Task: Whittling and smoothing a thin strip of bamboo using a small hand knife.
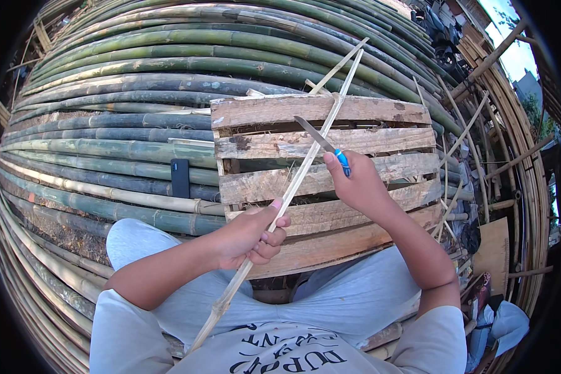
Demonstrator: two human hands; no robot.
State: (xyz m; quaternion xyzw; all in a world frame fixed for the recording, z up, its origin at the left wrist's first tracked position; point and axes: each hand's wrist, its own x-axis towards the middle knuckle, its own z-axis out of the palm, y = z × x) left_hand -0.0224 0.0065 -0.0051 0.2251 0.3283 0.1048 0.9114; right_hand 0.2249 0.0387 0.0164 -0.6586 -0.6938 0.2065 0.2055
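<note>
A long pale split bamboo strip [305,164] runs slantwise from my lap up across a slatted wooden crate [262,187]. My left hand [255,235] is closed around the strip near the crate's front left, thumb lying along it. In my right hand [358,179] is a knife [315,133] with a blue handle, its blade pointing to the far left and crossing the strip above the crate's slats. Part of the handle is hidden in my fist. Another thin bamboo strip [341,65] lies at the crate's far edge, close to the first strip's far end.
Green and dark bamboo poles [137,131] lie side by side beyond the crate and to the left. A dark phone [180,178] rests on them. Loose thin strips [453,209] stick out right of the crate. A brown board [493,255] and cloth [508,324] lie farther right.
</note>
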